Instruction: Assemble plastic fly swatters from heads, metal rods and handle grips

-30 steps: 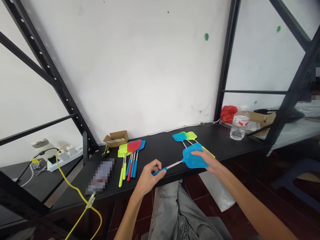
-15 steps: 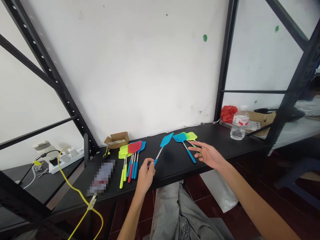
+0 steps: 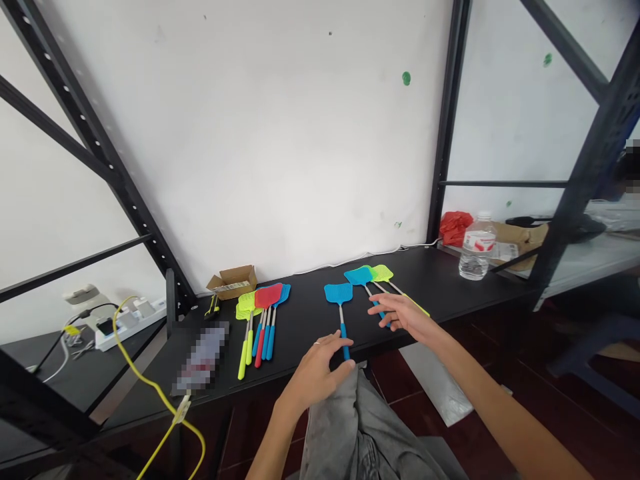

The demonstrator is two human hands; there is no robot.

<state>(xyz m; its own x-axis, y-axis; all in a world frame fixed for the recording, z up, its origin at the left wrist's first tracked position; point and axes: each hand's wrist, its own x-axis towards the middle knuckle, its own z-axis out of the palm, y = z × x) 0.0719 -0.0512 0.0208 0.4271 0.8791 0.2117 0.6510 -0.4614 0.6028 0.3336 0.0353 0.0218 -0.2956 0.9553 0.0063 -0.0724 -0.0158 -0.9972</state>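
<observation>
A blue fly swatter lies on the black tabletop, its handle pointing toward me. My left hand is at that handle, fingers and thumb apart, the fingertips over or touching it. My right hand hovers with loosely spread fingers above the handle of another blue fly swatter, partly covering it. Beneath and beside that one are a green swatter and a yellow-green fly swatter. To the left lies a group of several swatters: yellow-green, blue, and a red fly swatter on top.
A small open cardboard box stands by the wall, with a yellow-black cutter near it. A blurred-out flat object lies front left by a yellow cable. A water bottle stands right, beside a black rack post.
The blue swatter in my left hand has gone from raised and tilted to lying on the table, and that hand has opened. My right hand has shifted slightly left.
</observation>
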